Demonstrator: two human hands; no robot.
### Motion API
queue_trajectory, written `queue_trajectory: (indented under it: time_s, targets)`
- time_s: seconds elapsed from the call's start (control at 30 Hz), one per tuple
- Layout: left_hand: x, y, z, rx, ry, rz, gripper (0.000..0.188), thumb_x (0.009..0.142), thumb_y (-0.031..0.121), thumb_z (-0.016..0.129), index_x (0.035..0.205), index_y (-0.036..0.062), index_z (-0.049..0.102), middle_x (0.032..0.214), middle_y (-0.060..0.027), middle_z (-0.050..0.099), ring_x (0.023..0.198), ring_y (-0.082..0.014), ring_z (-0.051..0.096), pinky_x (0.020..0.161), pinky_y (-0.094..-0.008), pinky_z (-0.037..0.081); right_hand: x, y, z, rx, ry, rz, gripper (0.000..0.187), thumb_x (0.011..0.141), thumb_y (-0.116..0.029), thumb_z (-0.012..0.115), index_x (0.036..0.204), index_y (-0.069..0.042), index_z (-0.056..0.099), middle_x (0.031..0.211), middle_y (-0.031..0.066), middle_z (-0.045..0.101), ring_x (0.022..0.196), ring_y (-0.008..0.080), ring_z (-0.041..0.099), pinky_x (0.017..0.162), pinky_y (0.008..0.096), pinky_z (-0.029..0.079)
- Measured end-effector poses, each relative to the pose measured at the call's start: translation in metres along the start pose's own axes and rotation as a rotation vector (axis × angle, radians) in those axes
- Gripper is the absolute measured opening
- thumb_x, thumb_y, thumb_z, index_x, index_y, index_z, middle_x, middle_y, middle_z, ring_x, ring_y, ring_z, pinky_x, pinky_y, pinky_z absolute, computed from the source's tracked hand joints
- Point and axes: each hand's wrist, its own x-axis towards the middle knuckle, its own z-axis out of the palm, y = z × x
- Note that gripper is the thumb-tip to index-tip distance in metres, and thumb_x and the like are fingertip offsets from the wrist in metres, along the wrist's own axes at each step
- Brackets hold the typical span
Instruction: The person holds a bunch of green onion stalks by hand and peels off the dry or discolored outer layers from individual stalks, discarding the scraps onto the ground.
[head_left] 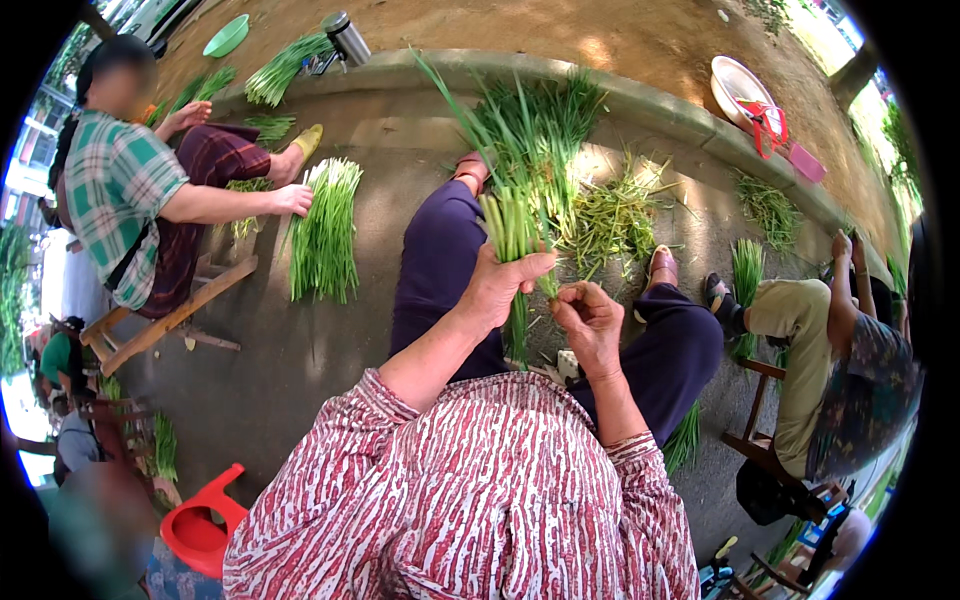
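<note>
My left hand point(495, 285) is closed around a bunch of garlic chives point(510, 225), its thick pale-green ends pointing up and away from me. Some leaves hang below that fist. Close on its right, my right hand point(592, 322) has thumb and forefinger pinched together beside a stalk end; whatever lies between the fingertips is too small to tell. Beyond my hands, a large heap of long green chives point(535, 125) lies on the pavement between my feet. To its right is a loose pile of yellowish-green trimmings point(620, 212).
At left, a seated person point(130, 190) touches a neat chive bundle point(328, 225). Another person point(850, 370) sits at right by an upright bundle point(747, 270). A curb point(440, 72) crosses ahead, with a steel flask point(346, 38) and white basin point(735, 85). A red chair point(205, 525) stands behind left.
</note>
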Motion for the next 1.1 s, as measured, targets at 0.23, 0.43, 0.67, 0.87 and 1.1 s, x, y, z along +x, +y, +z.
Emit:
queue_trajectory:
  time_s: [0.23, 0.43, 0.67, 0.87, 1.1]
  targets:
    - [-0.003, -0.008, -0.01, -0.14, 0.032, 0.008, 0.012, 0.077, 0.005, 0.071, 0.083, 0.0042, 0.061, 0.07, 0.0022, 0.057, 0.05, -0.0034, 0.047, 0.044, -0.0174, 0.038, -0.005, 0.001, 0.017, -0.003, 0.041, -0.023, 0.01, 0.079, 0.007, 0.061, 0.086, 0.002, 0.06, 0.078, -0.0024, 0.058, 0.066, 0.002, 0.051, 0.058, 0.0165, 0.042]
    - [-0.007, -0.004, -0.019, -0.163, 0.139, 0.015, 0.01, 0.078, 0.006, 0.071, 0.081, 0.0043, 0.061, 0.068, 0.0008, 0.057, 0.048, -0.0045, 0.048, 0.043, -0.0185, 0.04, -0.003, 0.005, 0.026, 0.036, 0.027, -0.082, 0.01, 0.078, 0.009, 0.057, 0.085, 0.003, 0.059, 0.08, 0.002, 0.06, 0.067, 0.0051, 0.054, 0.058, 0.0178, 0.044]
    - [-0.003, -0.002, -0.033, -0.16, 0.245, 0.001, 0.012, 0.077, 0.007, 0.071, 0.079, 0.0045, 0.06, 0.064, 0.0008, 0.054, 0.045, -0.0063, 0.046, 0.042, -0.0219, 0.04, -0.007, 0.005, 0.028, 0.024, 0.037, -0.061, 0.01, 0.078, 0.01, 0.057, 0.085, 0.003, 0.059, 0.084, 0.0056, 0.062, 0.07, 0.0072, 0.056, 0.061, 0.0192, 0.046]
    - [-0.004, 0.009, -0.037, -0.147, 0.303, 0.026, 0.012, 0.077, 0.007, 0.07, 0.078, 0.0023, 0.06, 0.062, -0.0006, 0.054, 0.045, -0.0083, 0.046, 0.042, -0.026, 0.04, -0.006, 0.004, 0.022, -0.024, 0.031, -0.105, 0.012, 0.078, 0.01, 0.058, 0.087, 0.003, 0.06, 0.084, 0.0041, 0.062, 0.069, 0.0064, 0.056, 0.061, 0.0186, 0.046]
    - [-0.007, 0.022, -0.033, -0.178, 0.348, 0.023, 0.012, 0.076, 0.006, 0.07, 0.078, 0.0022, 0.059, 0.064, -0.0005, 0.054, 0.045, -0.0079, 0.045, 0.042, -0.0252, 0.04, -0.004, -0.003, 0.02, -0.059, -0.033, -0.178, 0.012, 0.078, 0.012, 0.056, 0.085, 0.003, 0.058, 0.083, 0.0014, 0.059, 0.072, 0.0061, 0.056, 0.064, 0.0188, 0.046]
